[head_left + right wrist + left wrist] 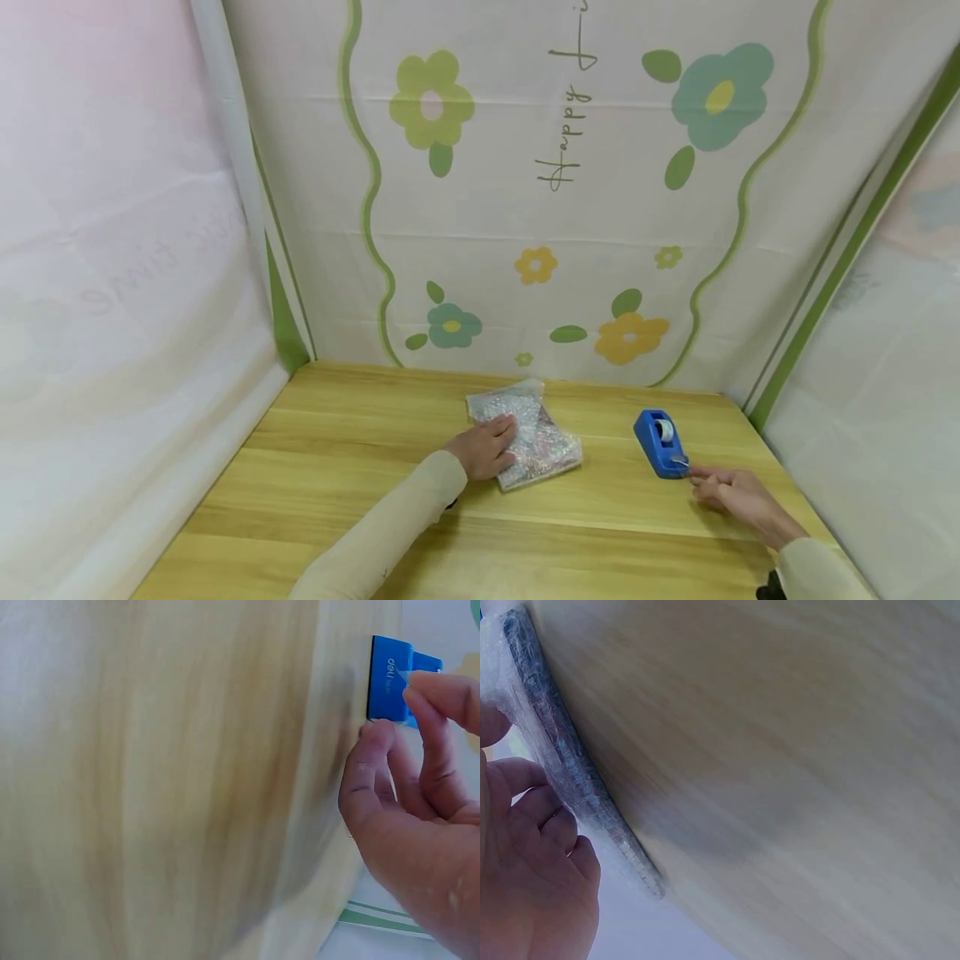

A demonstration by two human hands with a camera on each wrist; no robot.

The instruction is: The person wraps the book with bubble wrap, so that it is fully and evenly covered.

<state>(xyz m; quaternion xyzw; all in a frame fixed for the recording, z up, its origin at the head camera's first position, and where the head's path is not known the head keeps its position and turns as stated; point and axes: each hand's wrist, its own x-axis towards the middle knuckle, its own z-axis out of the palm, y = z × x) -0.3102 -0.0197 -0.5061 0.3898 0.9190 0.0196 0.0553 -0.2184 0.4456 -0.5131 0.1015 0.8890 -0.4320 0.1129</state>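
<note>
A flat packet in clear bubble wrap lies near the back middle of the table. My left hand rests on its left part, fingers extended over the wrap. From the side, the left wrist view shows the packet's dark edge beside the left hand. Farther right stands a blue tape dispenser with a roll of tape in it. At its front end, my right hand pinches the end of the clear tape between its fingertips; the right wrist view shows this strip beside the dispenser's blue side.
The wood-grain table is enclosed by a flower-printed cloth at the back and pale cloth walls at left and right. The dispenser stands close to the table's right edge.
</note>
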